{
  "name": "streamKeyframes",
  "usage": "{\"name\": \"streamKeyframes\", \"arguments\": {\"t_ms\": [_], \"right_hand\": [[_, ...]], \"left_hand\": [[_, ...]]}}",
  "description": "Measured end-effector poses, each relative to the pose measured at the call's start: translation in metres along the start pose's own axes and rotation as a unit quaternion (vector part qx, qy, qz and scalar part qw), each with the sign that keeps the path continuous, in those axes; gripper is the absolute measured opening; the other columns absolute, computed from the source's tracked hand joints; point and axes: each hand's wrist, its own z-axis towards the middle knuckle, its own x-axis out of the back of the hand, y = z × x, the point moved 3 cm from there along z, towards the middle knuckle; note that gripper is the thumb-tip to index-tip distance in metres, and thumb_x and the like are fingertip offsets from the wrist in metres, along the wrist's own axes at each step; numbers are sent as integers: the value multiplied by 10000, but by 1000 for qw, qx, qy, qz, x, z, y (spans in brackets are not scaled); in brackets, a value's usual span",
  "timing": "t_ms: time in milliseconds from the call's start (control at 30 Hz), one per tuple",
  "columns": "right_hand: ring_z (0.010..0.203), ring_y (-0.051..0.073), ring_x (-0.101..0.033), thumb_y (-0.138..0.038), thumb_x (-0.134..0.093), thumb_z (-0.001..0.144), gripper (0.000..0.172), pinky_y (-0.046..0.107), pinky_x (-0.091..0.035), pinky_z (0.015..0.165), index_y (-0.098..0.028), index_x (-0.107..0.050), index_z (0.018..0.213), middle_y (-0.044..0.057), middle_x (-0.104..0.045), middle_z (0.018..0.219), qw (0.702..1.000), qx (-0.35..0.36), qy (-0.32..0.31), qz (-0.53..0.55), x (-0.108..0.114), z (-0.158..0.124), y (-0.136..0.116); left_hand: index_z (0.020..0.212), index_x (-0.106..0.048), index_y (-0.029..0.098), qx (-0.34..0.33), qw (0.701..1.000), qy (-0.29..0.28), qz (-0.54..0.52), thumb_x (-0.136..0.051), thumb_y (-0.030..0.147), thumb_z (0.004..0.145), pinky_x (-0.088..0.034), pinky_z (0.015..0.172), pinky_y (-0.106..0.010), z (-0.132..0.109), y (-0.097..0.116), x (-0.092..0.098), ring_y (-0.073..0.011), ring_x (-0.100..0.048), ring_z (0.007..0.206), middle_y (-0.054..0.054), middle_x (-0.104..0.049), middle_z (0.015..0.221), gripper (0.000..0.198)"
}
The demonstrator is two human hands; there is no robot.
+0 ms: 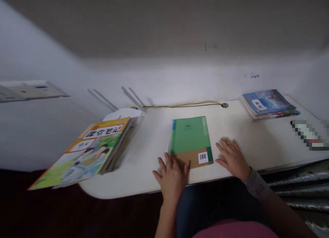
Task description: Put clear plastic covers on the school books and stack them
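A green book [190, 137] with a brown lower band and a white barcode label lies flat in the middle of the white desk [149, 155]. Over its lower left corner is my left hand [172, 176], fingers spread; whether the fingertips press on the cover I cannot tell. My right hand [233, 159] hovers at or rests by the desk just right of the book, fingers apart, apart from the cover. A grey band circles my right wrist. Neither hand holds anything.
A stack of books with a colourful yellow and green cover [89, 145] juts over the desk's left edge, before a white router [123, 113] with antennas. Another book pile [267, 102] sits at the back right, near a blurred-out object [311, 135]. A yellow cable [185, 104] follows the wall.
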Motion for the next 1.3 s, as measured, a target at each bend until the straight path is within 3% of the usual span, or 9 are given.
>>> {"name": "streamKeyframes", "arguments": {"t_ms": [133,300,400,533,767,1067,1167,1300], "right_hand": [[1312,315,-344,-468,-528,851,580,560,-282,1038,-201,-421,1354,164,-406,1413,998,33,-44,-12,-9,0,-19],[1322,291,-328,-412,-502,880,473,544,-267,1053,-210,-479,1306,134,-409,1418,997,55,-52,-11,-14,0,-28],[1293,265,-374,-362,-513,884,402,505,-267,1071,-192,-531,1247,116,-480,1365,996,74,-53,2,-16,8,-36],[1211,260,-465,-333,-586,844,355,446,-338,1044,-162,-593,1155,117,-572,1254,994,98,-45,16,-23,20,-50],[1101,235,-551,-289,-615,826,228,368,-446,945,-140,-652,995,125,-650,1085,995,99,-3,31,-37,28,-72],[1105,245,-543,-317,-647,803,247,367,-439,938,-133,-647,967,120,-635,1110,990,137,-37,22,-42,48,-97],[1059,220,-573,-303,-581,855,186,329,-463,886,-139,-641,918,104,-658,1041,987,145,-63,23,-39,51,-99],[747,173,-642,-124,-437,897,167,280,-484,631,-147,-602,907,82,-668,857,987,123,-98,-27,-34,52,-101]], "left_hand": [[1258,-497,5,17,999,36,3,-364,535,878,-215,999,-662,-6,-7,1,-415,-158,1361,-271,-279,1445,665],[1272,-477,9,30,997,58,-27,-334,586,869,-275,987,-633,-10,-16,-2,-407,-260,1332,-279,-331,1415,718],[1248,-500,45,30,995,57,-76,-375,560,868,-360,976,-545,-6,-25,-3,-356,-402,1264,-262,-390,1387,652],[1166,-561,96,24,986,41,-158,-362,392,903,-456,912,-454,3,-43,-4,-291,-542,1123,-192,-558,1246,444],[1042,-630,162,22,959,53,-276,-344,239,868,-474,940,-380,14,-69,-11,-221,-596,1066,-108,-638,1148,343],[1097,-623,143,32,954,23,-296,-361,287,862,-491,886,-367,13,-82,-4,-227,-626,998,-109,-672,1070,380],[1136,-611,130,40,962,18,-270,-351,286,870,-504,811,-357,12,-86,-2,-228,-642,905,-117,-670,990,402],[1137,-620,144,41,969,18,-243,-374,253,857,-498,736,-321,10,-87,-1,-200,-634,779,-91,-643,876,388]]}}
